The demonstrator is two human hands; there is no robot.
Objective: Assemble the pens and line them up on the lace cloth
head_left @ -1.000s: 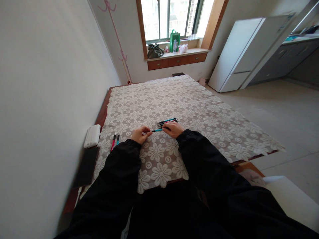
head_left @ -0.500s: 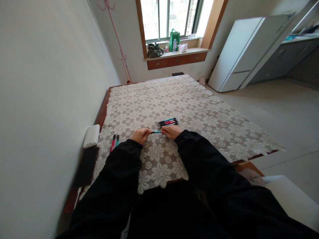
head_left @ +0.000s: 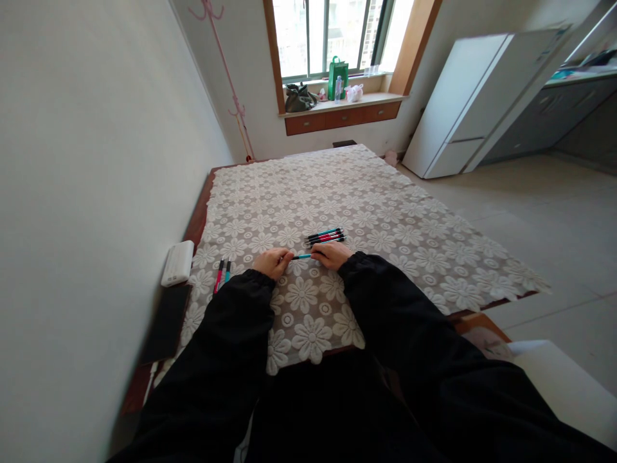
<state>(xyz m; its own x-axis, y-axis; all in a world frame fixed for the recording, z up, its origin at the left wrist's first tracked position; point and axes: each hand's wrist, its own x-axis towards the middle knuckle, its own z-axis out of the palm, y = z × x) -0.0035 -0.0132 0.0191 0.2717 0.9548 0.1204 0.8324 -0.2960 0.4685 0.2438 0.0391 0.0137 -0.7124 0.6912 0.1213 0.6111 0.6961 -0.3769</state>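
A teal-and-black pen [head_left: 302, 256] lies level between my hands, just above the flowered lace tablecloth [head_left: 303, 294]. My left hand [head_left: 272, 262] pinches its black end, and my right hand [head_left: 331, 254] is closed on the teal end. The fingers cover both tips. Right behind my right hand rests a row of several pens [head_left: 325, 236] with teal, red and black barrels. To the left, close to my left sleeve, a red-and-black pen [head_left: 218, 276] and a teal-and-black pen [head_left: 227, 270] lie side by side; my sleeve hides their lower ends.
Along the wall at the table's left edge sit a white box-like device [head_left: 177, 263] and a black flat object [head_left: 165, 323] with a white cable [head_left: 150, 382]. A white chair-like surface [head_left: 563, 379] is at lower right. Beyond the table stand a pink coat rack [head_left: 224, 61] and a fridge [head_left: 463, 103].
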